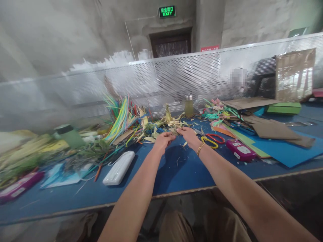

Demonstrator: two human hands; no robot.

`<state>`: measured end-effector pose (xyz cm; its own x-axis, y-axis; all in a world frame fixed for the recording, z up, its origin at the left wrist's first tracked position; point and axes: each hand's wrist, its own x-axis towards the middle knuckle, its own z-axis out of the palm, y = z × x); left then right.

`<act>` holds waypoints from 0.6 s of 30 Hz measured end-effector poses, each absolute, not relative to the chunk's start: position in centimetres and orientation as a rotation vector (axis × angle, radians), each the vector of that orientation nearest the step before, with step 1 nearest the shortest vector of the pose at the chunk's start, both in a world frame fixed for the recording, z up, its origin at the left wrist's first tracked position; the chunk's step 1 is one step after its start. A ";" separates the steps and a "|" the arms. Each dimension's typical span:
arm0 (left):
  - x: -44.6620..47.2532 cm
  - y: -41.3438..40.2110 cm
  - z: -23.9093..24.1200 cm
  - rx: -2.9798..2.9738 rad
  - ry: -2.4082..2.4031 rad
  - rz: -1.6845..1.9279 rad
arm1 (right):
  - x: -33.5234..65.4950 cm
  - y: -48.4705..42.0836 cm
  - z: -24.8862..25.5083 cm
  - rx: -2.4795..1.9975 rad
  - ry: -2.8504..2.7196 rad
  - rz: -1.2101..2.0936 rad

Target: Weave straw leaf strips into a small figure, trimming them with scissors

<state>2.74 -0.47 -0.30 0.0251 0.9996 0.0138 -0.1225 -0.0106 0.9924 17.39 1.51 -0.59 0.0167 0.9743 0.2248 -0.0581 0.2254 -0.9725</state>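
My left hand (164,139) and my right hand (188,135) meet over the middle of the blue table, fingertips pinched. Between them is a small pale, dry piece of husk (174,130), partly covered by the fingers. A gold bracelet (200,148) circles my right wrist. Just behind the hands lie dried husks (168,115) and loose scraps. To the right of my right hand rest scissors (211,142) with one red and one yellow handle loop.
A white oblong case (119,168) and a bundle of coloured stems (122,117) are at left. A bottle (188,105) stands at the back, before a perforated metal screen (151,77). At right lie a purple box (240,150), blue sheets (287,153) and cardboard (275,130).
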 end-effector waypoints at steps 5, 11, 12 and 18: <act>2.8 -1.0 0.1 1.212 1.138 1.212 | 17.3 1.5 -0.7 -0.971 -1.249 1.106; 3.0 -1.4 0.5 1.309 1.243 1.263 | 18.3 2.4 -0.8 -1.007 -1.033 1.013; 2.9 -1.4 0.4 1.336 1.255 1.295 | 18.5 2.5 -0.8 -1.026 -1.028 0.979; 2.2 -0.7 -0.3 1.503 1.330 1.355 | 19.5 2.6 -1.2 -1.090 -0.985 0.860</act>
<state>2.21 -0.65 -0.32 -0.0770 0.9660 0.2466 0.2282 -0.2237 0.9476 19.55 2.63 -1.21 0.3327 0.9198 0.2078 -0.0816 0.2476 -0.9654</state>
